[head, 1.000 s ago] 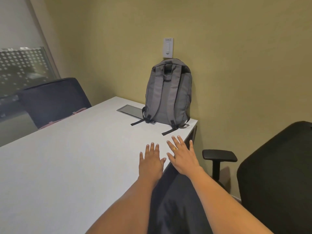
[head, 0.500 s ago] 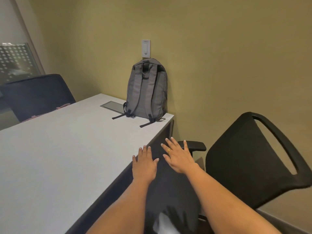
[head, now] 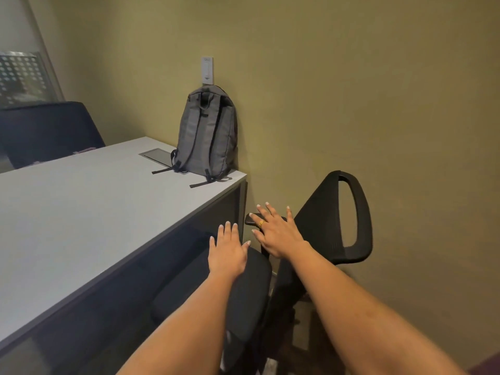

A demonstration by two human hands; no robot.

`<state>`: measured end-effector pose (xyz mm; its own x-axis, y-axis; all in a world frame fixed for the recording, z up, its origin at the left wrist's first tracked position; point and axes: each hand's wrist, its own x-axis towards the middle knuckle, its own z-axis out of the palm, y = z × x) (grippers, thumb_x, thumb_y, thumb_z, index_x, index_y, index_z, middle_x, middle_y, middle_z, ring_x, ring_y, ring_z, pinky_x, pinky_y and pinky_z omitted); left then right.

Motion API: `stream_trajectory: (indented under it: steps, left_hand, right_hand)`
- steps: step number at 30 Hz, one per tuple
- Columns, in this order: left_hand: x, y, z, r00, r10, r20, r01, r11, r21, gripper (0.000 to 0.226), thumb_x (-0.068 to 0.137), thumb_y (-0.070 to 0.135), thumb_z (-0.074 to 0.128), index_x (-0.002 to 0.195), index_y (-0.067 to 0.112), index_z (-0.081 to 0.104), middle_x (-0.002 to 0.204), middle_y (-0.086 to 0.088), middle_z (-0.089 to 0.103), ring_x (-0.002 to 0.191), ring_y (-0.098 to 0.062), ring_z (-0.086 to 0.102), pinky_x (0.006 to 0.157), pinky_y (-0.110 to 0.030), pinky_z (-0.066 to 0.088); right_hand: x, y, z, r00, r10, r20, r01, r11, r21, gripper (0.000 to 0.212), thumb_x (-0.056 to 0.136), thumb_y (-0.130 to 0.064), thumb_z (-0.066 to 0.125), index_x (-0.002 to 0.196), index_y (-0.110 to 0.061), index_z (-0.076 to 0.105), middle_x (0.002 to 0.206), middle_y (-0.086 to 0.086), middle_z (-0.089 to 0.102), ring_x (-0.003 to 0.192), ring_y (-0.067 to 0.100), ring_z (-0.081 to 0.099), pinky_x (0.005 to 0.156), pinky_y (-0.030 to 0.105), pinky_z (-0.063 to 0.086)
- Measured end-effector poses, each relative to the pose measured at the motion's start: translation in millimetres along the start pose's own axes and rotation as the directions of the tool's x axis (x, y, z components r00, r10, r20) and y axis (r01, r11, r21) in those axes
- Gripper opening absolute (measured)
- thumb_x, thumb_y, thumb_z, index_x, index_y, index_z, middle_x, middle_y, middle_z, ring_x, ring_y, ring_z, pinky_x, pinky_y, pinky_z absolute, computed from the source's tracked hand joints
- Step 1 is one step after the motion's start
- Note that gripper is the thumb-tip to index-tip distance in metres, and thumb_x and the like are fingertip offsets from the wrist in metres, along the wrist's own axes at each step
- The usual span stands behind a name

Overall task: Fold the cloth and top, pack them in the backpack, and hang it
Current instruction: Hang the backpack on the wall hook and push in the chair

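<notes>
Nearest, two bare forearms reaching forward from the bottom edge. Left hand (head: 228,254) flat and palm down, fingers spread and holding nothing, over the near edge of a black office chair's seat (head: 251,290) tucked partly under the table. Right hand (head: 278,234) just beside it and a little farther out, also palm down with fingers splayed, empty, a gold ring (head: 261,222) on one finger; fingertips over the chair's black armrest (head: 250,220) (actual contact hard to judge from this angle). Behind that hand, the chair's black backrest (head: 324,223) with its looped upper frame, turned toward the wall. To the left, a long white table (head: 89,209) with a dark edge and a dark side panel below. Farther along its top, a grey recessed cable hatch (head: 157,156). At the far right corner of the table, the grey backpack (head: 207,133) standing upright, leaning against the olive wall, straps facing the camera, two black strap ends trailing onto the tabletop, one across the hatch's corner. Directly above the backpack, a small white wall plate (head: 207,70). At far left, beyond the table, a dark blue chair (head: 46,128) and a frosted, dotted glass panel (head: 21,77).
</notes>
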<state>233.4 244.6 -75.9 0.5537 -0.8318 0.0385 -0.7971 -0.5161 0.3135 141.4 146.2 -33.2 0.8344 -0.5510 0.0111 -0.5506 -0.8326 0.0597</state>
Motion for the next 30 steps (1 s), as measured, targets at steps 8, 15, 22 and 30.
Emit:
stream_trajectory:
  steps: [8,15,22,30]
  left_hand:
    - [21,58,11,1.0,-0.019,0.016,0.02,0.996,-0.087,0.061,0.1,0.044,0.022,0.149,0.012,0.007,0.158,-0.007,0.002,0.146,-0.023,-0.002,0.117,-0.044,0.007]
    - [60,104,19,0.996,-0.087,-0.024,0.082,0.983,-0.165,0.062,0.099,0.045,0.023,0.149,0.012,0.009,0.158,-0.007,0.004,0.146,-0.022,-0.002,0.117,-0.046,0.007]
    - [89,138,25,0.991,-0.127,-0.033,0.12,0.979,-0.167,0.061,0.099,0.044,0.023,0.149,0.012,0.01,0.158,-0.007,0.004,0.146,-0.022,-0.002,0.117,-0.046,0.007]
    - [113,171,39,0.987,-0.16,-0.031,0.156,0.981,-0.114,0.061,0.099,0.045,0.022,0.149,0.013,0.009,0.158,-0.006,0.003,0.146,-0.022,-0.003,0.117,-0.045,0.006]
  right_hand:
    - [-8,64,-16,1.0,0.023,0.006,-0.022,0.999,-0.045,0.05,0.101,-0.041,0.019,0.149,-0.026,0.012,0.159,-0.001,0.0,0.145,0.017,-0.008,0.112,0.059,-0.005]
    - [10,128,-25,0.999,0.01,0.032,-0.008,0.997,-0.082,0.052,0.101,-0.042,0.019,0.149,-0.025,0.011,0.159,-0.001,-0.001,0.145,0.016,-0.008,0.112,0.058,-0.006]
    - [34,181,-22,0.997,-0.023,0.074,0.028,0.998,-0.062,0.053,0.1,-0.044,0.019,0.149,-0.025,0.01,0.159,-0.002,-0.001,0.145,0.016,-0.009,0.111,0.059,-0.007]
    - [57,237,-11,0.991,-0.098,0.093,0.104,0.992,-0.065,0.053,0.1,-0.044,0.017,0.149,-0.025,0.009,0.159,-0.001,-0.002,0.145,0.016,-0.009,0.111,0.059,-0.005]
